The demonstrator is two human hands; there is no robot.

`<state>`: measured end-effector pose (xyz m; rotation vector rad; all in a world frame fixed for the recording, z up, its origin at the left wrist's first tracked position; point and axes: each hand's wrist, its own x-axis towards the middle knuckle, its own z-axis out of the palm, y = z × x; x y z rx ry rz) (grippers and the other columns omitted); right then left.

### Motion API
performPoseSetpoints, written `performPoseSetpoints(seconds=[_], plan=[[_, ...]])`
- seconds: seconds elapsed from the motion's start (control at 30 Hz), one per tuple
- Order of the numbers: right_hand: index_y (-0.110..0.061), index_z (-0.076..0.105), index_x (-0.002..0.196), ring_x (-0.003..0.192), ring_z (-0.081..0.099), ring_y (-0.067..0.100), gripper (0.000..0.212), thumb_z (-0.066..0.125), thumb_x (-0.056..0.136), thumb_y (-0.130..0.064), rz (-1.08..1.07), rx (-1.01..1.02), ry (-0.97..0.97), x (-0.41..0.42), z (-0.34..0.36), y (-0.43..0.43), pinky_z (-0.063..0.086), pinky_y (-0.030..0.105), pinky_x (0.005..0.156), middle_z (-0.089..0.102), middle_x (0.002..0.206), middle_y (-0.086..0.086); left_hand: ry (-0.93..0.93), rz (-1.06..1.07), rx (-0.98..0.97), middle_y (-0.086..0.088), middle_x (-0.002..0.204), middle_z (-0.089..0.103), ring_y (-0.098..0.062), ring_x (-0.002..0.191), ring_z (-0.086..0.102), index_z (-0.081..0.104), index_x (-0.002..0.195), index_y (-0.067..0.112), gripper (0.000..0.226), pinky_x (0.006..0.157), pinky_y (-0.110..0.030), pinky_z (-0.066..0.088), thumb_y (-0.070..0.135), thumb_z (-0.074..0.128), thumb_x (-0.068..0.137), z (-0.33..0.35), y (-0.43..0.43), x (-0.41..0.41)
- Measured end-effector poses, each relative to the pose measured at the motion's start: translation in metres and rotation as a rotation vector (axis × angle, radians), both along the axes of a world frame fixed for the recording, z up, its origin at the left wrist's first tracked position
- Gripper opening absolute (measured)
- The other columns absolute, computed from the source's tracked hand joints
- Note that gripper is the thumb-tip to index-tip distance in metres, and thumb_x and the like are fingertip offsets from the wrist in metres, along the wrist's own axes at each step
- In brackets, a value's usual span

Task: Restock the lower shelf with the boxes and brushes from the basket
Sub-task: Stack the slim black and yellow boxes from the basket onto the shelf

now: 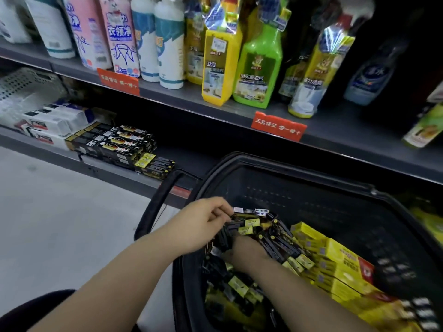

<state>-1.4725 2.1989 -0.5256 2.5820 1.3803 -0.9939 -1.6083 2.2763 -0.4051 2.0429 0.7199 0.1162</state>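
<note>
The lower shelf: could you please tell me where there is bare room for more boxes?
Bare lower shelf runs from the small yellow-ended boxes rightward to the basket rim, and back under the upper shelf. The left end is crowded: white packs, then stacked black boxes reaching the front edge. The left hand pinches black boxes in the basket.

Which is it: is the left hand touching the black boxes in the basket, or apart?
Touching. The head view shows the left hand with fingers curled over the black boxes in the basket.
</note>
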Motion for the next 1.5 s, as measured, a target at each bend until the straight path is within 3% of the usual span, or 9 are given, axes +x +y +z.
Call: performPoseSetpoints(seconds=[0.1,0.27,0.47,0.7,0.87,1.07,1.17,1.3,1.5], plan=[[-0.005,0.038,0.132,0.114,0.056,0.025,0.065,0.062,0.084,-0.042,-0.052,-0.041,-0.019,-0.008,-0.005,0.012,0.046,0.031,0.086,0.058,0.122,0.009,0.025,0.015,-0.024,0.005,0.100,0.064,-0.012,0.093,0.061,0.058,0.096,0.032,0.015,0.085,-0.027,0.050,0.019,0.051,0.094,0.001,0.005,0.003],[-0.021,0.058,0.080,0.064,0.052,0.011,0.011,0.063,0.082,-0.031,-0.376,0.151,0.460,0.006,0.041,0.000,0.038,0.020,0.051,0.056,0.073,-0.004,0.119,0.083,-0.093,-0.003,0.101,0.064,-0.022,0.098,0.062,0.056,0.116,0.012,0.026,0.086,-0.034,0.052,0.027,0.046,0.097,-0.003,0.010,0.012],[-0.027,0.066,0.102,0.087,0.066,0.005,0.025,0.070,0.077,-0.026,-0.277,0.605,0.850,-0.004,0.091,-0.019,0.049,0.013,0.074,0.071,0.095,-0.009,0.128,0.213,-0.246,-0.005,0.124,0.057,-0.022,0.111,0.055,0.046,0.130,0.012,0.055,0.098,-0.039,0.045,0.051,0.045,0.092,-0.002,0.008,0.025],[-0.007,0.043,0.133,0.091,0.065,0.008,0.050,0.063,0.086,-0.005,-0.398,0.345,1.168,-0.004,0.065,-0.018,0.053,0.024,0.088,0.063,0.107,0.001,0.055,0.252,-0.167,-0.002,0.108,0.063,-0.021,0.101,0.058,0.050,0.117,0.017,0.038,0.088,-0.036,0.047,0.042,0.057,0.089,0.000,0.010,0.020],[-0.009,0.024,0.144,0.106,0.062,0.011,0.125,0.093,0.042,-0.034,-0.328,0.144,1.215,0.005,0.039,-0.007,0.048,0.027,0.096,0.056,0.123,0.002,0.003,0.215,-0.193,0.002,0.108,0.064,-0.018,0.103,0.060,0.051,0.116,0.019,0.036,0.093,-0.037,0.047,0.035,0.063,0.086,0.000,0.009,0.017],[-0.022,0.013,0.149,0.138,0.033,0.020,0.102,0.077,0.072,-0.041,0.069,-0.265,0.488,0.002,0.007,0.004,0.031,0.032,0.112,0.034,0.151,0.003,-0.080,0.244,-0.263,0.009,0.102,0.064,-0.014,0.101,0.060,0.052,0.112,0.025,0.028,0.091,-0.033,0.047,0.032,0.063,0.087,0.002,0.016,0.017],[-0.008,0.050,0.133,0.114,0.055,0.020,0.064,0.074,0.078,-0.030,0.295,0.067,0.257,-0.029,-0.009,0.003,0.040,0.013,0.079,0.056,0.130,0.012,-0.091,0.240,-0.279,0.008,0.103,0.064,-0.014,0.101,0.060,0.052,0.114,0.024,0.030,0.093,-0.034,0.046,0.031,0.063,0.087,0.002,0.018,0.019],[-0.002,0.053,0.127,0.107,0.050,0.023,0.043,0.050,0.090,-0.024,0.101,0.037,0.339,-0.041,-0.021,0.004,0.037,0.027,0.082,0.048,0.131,0.022,-0.078,0.216,-0.270,0.004,0.107,0.064,-0.017,0.103,0.059,0.050,0.117,0.022,0.033,0.096,-0.040,0.046,0.032,0.062,0.088,0.002,0.018,0.019],[-0.019,0.048,0.126,0.090,0.065,0.010,0.059,0.075,0.074,-0.024,-0.256,0.234,0.748,0.026,0.050,-0.005,0.054,0.021,0.078,0.065,0.102,-0.004,-0.103,0.224,-0.302,0.008,0.102,0.064,-0.011,0.097,0.060,0.053,0.113,0.027,0.029,0.081,-0.026,0.047,0.036,0.062,0.087,0.001,0.021,0.018]])
